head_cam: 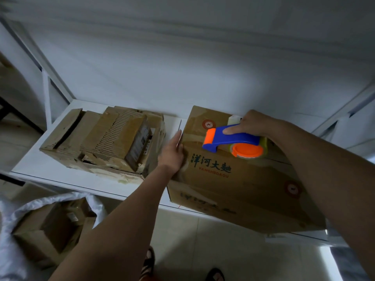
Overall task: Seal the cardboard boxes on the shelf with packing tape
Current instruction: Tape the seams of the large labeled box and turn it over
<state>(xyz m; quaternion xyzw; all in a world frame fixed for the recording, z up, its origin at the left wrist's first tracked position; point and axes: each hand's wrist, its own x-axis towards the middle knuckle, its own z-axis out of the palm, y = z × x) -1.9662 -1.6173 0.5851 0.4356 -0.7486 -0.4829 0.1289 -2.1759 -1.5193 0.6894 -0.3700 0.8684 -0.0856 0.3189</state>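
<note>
A large brown cardboard box (pixel 233 183) with blue printed characters lies on the white shelf (pixel 40 165), its front overhanging the shelf edge. My right hand (pixel 251 123) grips a blue and orange tape dispenser (pixel 233 141), which rests on the box top near the middle seam. My left hand (pixel 172 153) lies flat against the box's left top edge, fingers together, holding nothing. To the left stands a worn, torn cardboard box (pixel 105 140) with loose cardboard pieces piled on top.
The white wall rises right behind the shelf. White shelf posts (pixel 46 98) stand at left and right. Below at left a white sack (pixel 18 230) holds more cardboard boxes. My sandalled feet (pixel 150 260) show on the tiled floor.
</note>
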